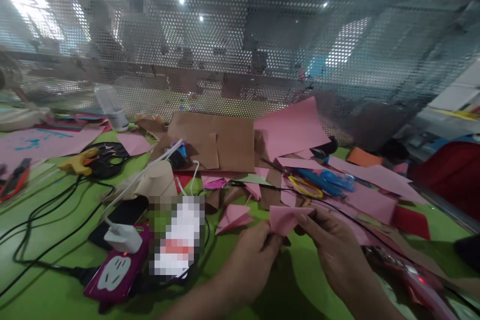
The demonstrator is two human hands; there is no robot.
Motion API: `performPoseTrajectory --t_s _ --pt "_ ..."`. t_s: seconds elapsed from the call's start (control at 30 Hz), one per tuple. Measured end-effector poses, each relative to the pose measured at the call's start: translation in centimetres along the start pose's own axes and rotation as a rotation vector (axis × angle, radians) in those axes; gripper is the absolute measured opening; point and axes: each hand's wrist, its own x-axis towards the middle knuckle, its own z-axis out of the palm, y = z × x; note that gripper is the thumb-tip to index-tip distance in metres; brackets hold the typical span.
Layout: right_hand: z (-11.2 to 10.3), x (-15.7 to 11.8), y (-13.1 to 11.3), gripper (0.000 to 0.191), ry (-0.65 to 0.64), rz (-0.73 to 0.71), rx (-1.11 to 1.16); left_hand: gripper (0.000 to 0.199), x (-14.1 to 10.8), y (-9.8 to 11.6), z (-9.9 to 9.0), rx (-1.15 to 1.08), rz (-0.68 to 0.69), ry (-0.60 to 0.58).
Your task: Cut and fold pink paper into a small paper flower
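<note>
A small folded piece of pink paper is held up between both hands over the green table. My left hand pinches its lower left side, fingers curled. On the upper right edge, my right hand grips the same piece between thumb and fingers. Just left of it, a folded pink paper shape lies on the table, touched by neither hand. Behind the hands are pink and brown paper scraps.
A purple power strip with a white plug and black cables sits left. Brown cardboard and a large pink sheet stand behind. Yellow-handled scissors lie beyond the hands; a glue gun is at the right.
</note>
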Motion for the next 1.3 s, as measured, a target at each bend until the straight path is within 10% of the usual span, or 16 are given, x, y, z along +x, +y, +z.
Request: performPoseTrajectory --t_s 0.27,0.47,0.63,1.0,1.3 --pt "1.1 -1.2 0.3 0.020 -0.121 0.044 0.127 0.022 -0.1 0.5 0.1 -0.027 0.074 0.033" --pt "-0.6 0.2 -1.4 0.022 0.098 -0.095 0.335 0.019 -1.1 1.3 -1.5 0.494 0.221 0.087" --pt "-2.4 1.1 -2.6 0.023 0.153 -0.159 0.377 0.016 -1.6 0.9 -3.1 0.871 0.213 0.357" --pt "-1.4 -0.5 -2.2 0.022 -0.332 0.081 0.209 0.012 0.1 -1.3 -3.8 1.315 0.226 0.344" --pt "-0.5 -0.2 0.3 0.023 -0.342 0.202 0.332 0.015 -2.1 0.2 -1.8 1.170 0.790 0.284"
